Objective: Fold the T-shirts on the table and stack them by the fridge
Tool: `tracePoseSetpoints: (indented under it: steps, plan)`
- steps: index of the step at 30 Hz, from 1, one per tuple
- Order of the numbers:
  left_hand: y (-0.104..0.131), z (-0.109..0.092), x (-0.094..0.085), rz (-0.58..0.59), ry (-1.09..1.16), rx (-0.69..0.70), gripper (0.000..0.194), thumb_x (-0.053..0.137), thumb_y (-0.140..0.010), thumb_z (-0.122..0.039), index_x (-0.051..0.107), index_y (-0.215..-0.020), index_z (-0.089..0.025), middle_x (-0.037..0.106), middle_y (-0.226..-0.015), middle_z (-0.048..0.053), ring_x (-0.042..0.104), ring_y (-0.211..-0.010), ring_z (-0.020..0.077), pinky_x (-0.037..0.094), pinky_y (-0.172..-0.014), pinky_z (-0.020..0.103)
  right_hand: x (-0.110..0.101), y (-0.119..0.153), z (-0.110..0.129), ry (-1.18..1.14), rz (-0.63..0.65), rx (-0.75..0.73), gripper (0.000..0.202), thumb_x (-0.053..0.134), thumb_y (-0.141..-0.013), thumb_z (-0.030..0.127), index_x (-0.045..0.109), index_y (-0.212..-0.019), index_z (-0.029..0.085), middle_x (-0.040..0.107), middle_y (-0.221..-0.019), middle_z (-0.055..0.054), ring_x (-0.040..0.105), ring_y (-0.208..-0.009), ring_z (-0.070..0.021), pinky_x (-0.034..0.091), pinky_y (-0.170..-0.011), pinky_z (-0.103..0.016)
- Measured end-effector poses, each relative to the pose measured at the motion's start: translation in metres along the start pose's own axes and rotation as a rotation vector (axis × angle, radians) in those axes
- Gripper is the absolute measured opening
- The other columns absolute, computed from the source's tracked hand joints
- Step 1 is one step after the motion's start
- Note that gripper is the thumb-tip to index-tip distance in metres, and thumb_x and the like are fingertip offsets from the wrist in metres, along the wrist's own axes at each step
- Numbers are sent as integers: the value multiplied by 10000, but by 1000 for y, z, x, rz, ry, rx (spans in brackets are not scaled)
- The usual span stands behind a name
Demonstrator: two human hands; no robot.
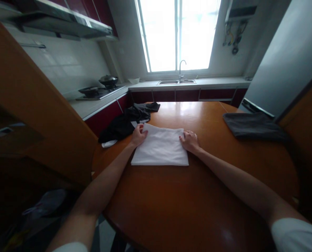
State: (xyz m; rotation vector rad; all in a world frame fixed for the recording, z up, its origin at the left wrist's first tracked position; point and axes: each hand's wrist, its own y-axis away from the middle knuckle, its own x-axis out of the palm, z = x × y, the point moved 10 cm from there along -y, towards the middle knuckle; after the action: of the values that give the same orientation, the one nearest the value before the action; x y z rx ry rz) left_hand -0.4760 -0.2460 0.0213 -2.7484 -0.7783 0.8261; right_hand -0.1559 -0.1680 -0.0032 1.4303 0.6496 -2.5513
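A folded white cloth (161, 148), perhaps a garment, lies flat in a neat near-rectangle on the wooden table (168, 203). My left hand (139, 135) is closed on its far left corner, thumb on top and the other fingers around the edge. At the far right corner, my right hand (189, 140) pinches the side edge, its thumb over the cloth. The undersides of both grips are hidden. Beyond my left hand lies a loose heap of dark clothes (124, 120) with some white showing at its edges.
A folded dark grey cloth (251, 125) lies at the table's right side. Past the table are a counter with a sink (168, 82), and a stove with a lidded pan (108, 81). A fridge (282, 59) stands at right, a wooden panel (40, 91) at left.
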Motion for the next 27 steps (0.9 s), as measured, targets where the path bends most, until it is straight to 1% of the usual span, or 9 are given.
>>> tracePoseSetpoints:
  steps: [3, 7, 9, 11, 13, 16, 18, 21, 27]
  plan:
    - [5, -17, -6, -9, 239, 13, 617, 724, -716, -366, 485, -1258, -190, 731, -963, 56, 714, -749, 199, 554, -633, 278, -3, -2, -3, -203, -32, 49, 355, 611, -880, 319, 664, -1210, 198, 720, -1184, -121, 633, -1141, -278, 418, -1051, -475]
    - [20, -59, -20, -4, 415, 122, 809, 797, -689, -370, 422, -1390, -223, 740, -956, 35, 710, -716, 175, 564, -625, 266, 1, -4, -10, -756, -45, 229, 567, 679, -815, 296, 559, -1355, 174, 757, -1039, -90, 718, -922, -239, 562, -842, -400]
    - [29, -81, -30, -26, 460, 177, 838, 817, -694, -356, 415, -1420, -238, 746, -943, 24, 704, -691, 161, 563, -613, 253, 1, -6, -12, -1019, -41, 326, 562, 735, -775, 329, 595, -1288, 148, 757, -1024, -105, 724, -884, -244, 585, -776, -384]
    - [34, -102, -43, -63, 494, 221, 840, 833, -698, -340, 424, -1427, -255, 749, -927, 13, 696, -661, 152, 556, -588, 238, -5, -11, -11, -1198, 11, 358, 448, 779, -739, 380, 672, -1107, 147, 761, -1000, -119, 723, -850, -252, 594, -749, -392]
    - [35, -121, -52, -96, 524, 265, 831, 844, -701, -323, 438, -1424, -278, 750, -908, -2, 690, -642, 145, 552, -575, 230, -27, -17, -6, -1332, 75, 285, 404, 816, -702, 426, 701, -979, 155, 765, -986, -122, 721, -836, -249, 594, -759, -396]
    - [28, -153, -53, -102, 567, 333, 814, 852, -696, -286, 468, -1413, -317, 732, -860, -36, 680, -625, 125, 549, -573, 211, -87, -23, -8, -1462, 61, 62, 441, 862, -664, 447, 720, -987, 182, 764, -1042, -97, 717, -917, -238, 575, -841, -392]
    - [18, -175, -43, -88, 603, 370, 802, 853, -684, -255, 496, -1398, -335, 706, -807, -59, 666, -606, 108, 542, -567, 193, -131, -23, -17, -1448, 6, -52, 438, 865, -677, 450, 730, -1009, 198, 764, -1059, -82, 713, -957, -239, 565, -873, -402]
    - [3, -208, -13, -41, 667, 397, 799, 857, -656, -220, 531, -1377, -332, 689, -779, -66, 656, -611, 98, 539, -581, 186, -189, -21, -42, -1367, -81, -147, 404, 874, -685, 420, 749, -1002, 204, 772, -1019, -62, 715, -948, -230, 560, -879, -405]
    - [-27, -271, 82, 124, 723, 413, 624, 857, -646, -263, 646, -1233, -276, 732, -889, -2, 694, -731, 139, 576, -671, 254, -275, -18, -126, -1209, -306, -142, 384, 907, -633, 372, 756, -940, 198, 777, -958, -43, 715, -877, -205, 579, -818, -379]
